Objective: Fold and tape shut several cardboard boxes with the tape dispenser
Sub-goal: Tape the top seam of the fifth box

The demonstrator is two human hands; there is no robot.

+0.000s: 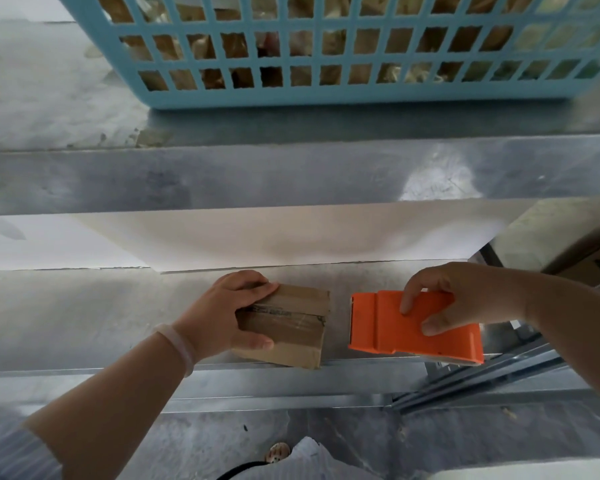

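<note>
Now, starting at the left, we see a pale band (181, 344) on our wrist, and just past it our left grip (229, 313) holds the small cardboard box (298, 341) by its left end, fingers curled over the far edge and thumb on the near side. The box sits on the metal tabletop (84, 313), close to the near edge. Its top flaps are folded flat, and a strip of clear tape (284, 315) lies along the middle seam, so we judge this box shut or nearly so. What may be left on it is pressing the tape ends down over the sides.

Just beside it to the right, with a small gap between, is the orange tape dispenser (388, 327). Our right grip (458, 299) is wrapped over its top, fingers on the far side and thumb on the near face, holding it firmly.

As the task calls for several boxes, most of the work seems to lie ahead: we see no other finished box.

Some things we cannot make out. The tape roll is hidden under the orange body, and we cannot tell whether the dispenser rests on the tabletop or hangs just above it. The blue basket (291, 95) behind holds brownish things, too blurred to name. At the far right, shapes that may be cardboard are cut off by the frame.
</note>
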